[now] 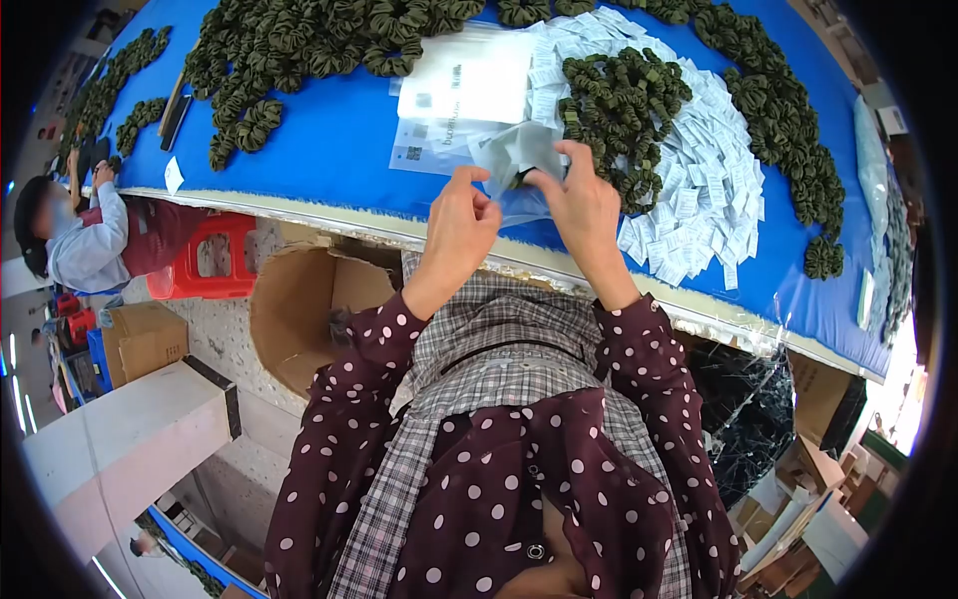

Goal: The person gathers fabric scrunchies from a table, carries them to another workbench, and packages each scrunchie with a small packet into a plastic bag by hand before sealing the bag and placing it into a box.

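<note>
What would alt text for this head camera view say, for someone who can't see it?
A person's left hand and right hand handle a small clear plastic bag over a blue table holding heaps of dark green scrunchies and many small white labels. A co-worker is at far left.

The counter (299, 165) is bright blue, the scrunchies (624, 105) dark olive green, and the labels (704, 200) white with a faint bluish cast. White polka dots pattern the deep maroon sleeves (349, 369), and the apron (509, 384) is checked in grey, black and white. The stool (215, 262) is red, the open carton (299, 309) brown.
</note>
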Demonstrator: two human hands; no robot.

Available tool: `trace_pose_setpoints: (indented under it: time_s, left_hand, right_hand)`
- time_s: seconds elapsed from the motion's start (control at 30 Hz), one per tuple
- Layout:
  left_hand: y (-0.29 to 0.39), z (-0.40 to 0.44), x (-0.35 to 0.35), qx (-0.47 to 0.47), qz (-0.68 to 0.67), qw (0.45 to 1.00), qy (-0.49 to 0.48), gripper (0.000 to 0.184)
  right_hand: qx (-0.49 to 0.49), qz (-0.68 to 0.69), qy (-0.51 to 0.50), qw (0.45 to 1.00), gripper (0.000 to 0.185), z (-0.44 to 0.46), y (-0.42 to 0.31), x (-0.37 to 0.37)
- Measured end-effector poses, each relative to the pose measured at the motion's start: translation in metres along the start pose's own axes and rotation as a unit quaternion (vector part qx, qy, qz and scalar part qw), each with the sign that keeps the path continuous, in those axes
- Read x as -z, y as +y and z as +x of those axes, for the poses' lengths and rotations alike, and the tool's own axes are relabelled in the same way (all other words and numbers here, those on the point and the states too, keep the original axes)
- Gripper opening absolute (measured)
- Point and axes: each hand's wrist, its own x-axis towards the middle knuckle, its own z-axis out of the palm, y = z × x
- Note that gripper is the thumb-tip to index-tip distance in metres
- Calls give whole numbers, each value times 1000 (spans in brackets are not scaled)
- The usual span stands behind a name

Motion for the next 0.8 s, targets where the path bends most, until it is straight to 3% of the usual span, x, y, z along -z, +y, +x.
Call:
trace_pose_setpoints:
  time_s: [0.2,0.37,0.47,0.53,0.7,0.8]
  left_hand:
    - [-29,-6,-27,-83,39,995,49,46]
    - [-38,-19,-26,50,-24,998,2,46]
    - [-33,-28,-26,103,-117,988,-6,43]
    - [-33,-31,-29,122,-147,982,-11,42]
    - [-36,-31,-29,150,-210,966,-19,39]
    - [-36,-34,-21,177,-292,939,-29,33]
  right_hand:
    - [14,-7,-3,1000,42,-20,10,-6]
    - [-103,-127,-129,978,52,-29,14,12]
    - [78,-55,-46,994,60,-29,11,29]
    - [135,-31,-19,990,63,-32,12,29]
    - [222,15,-136,965,69,-25,10,3]
    - [229,-47,-96,967,56,-30,1,17]
